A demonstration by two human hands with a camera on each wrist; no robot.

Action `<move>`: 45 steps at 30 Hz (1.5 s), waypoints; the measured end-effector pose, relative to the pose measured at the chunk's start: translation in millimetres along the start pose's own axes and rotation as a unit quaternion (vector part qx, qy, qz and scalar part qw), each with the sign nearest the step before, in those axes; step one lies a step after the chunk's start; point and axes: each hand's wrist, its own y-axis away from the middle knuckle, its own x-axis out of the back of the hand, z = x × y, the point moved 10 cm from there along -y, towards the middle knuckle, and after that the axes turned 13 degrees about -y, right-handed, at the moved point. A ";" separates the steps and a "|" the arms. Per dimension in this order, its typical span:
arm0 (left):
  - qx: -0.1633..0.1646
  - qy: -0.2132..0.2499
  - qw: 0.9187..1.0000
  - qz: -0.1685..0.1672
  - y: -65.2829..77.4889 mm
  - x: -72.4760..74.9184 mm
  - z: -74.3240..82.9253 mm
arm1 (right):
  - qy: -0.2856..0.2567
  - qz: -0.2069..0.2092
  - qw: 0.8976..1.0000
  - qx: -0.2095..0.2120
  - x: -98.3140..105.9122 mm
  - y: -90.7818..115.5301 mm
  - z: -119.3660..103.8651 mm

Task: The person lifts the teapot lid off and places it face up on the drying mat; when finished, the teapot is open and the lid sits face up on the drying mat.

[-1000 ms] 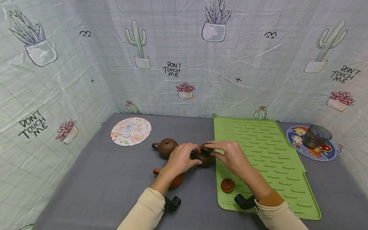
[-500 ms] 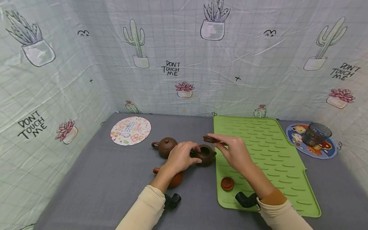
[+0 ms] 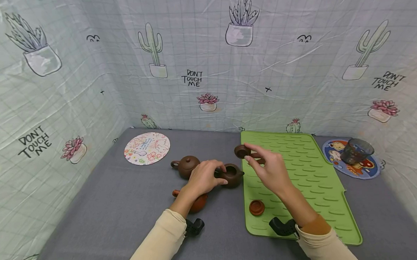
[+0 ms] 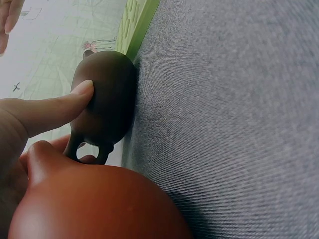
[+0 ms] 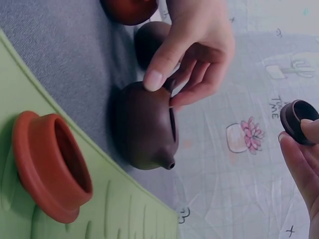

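In the head view my left hand holds a small dark brown teapot that stands lidless, its spout toward the green mat. The left wrist view shows my thumb pressed against its body, with other fingers behind the handle. Raised over the mat's left edge, my right hand pinches the dark teapot lid, its hollow underside visible. A reddish-orange teapot sits partly hidden by my left wrist. Behind that hand is a second dark teapot with its lid on.
An orange lid lies upside down on the green ridged mat. At the far right, a dark glass stands on a blue patterned coaster. A round floral coaster lies at the back left, near the cloth backdrop.
My right hand has lifted the lid off the dark teapot, carried it up and to the right, and tipped it so its underside shows. My left hand stays at the teapot.
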 end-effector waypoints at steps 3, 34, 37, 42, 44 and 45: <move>-0.004 -0.001 1.000 0.002 -0.3 1.6 1.2 | -0.013 0.004 1.000 -0.004 2.9 -0.7 -3.0; 0.021 -0.009 1.000 -0.013 -2.4 -1.0 -2.3 | -0.068 0.020 0.995 -0.073 29.9 18.5 13.7; 0.020 -0.008 1.000 -0.013 -2.5 -0.9 -2.1 | -0.063 0.011 0.995 -0.077 30.6 22.1 17.6; 0.016 -0.007 1.000 -0.014 -1.6 0.4 -1.0 | -0.045 -0.024 0.994 -0.092 26.4 30.0 27.7; 0.017 -0.007 1.000 -0.016 -1.0 0.5 -1.2 | -0.034 -0.050 0.992 -0.109 21.8 34.4 34.8; 0.017 -0.008 1.000 -0.016 -0.8 0.5 -1.4 | -0.032 -0.063 0.991 -0.118 19.4 36.7 38.5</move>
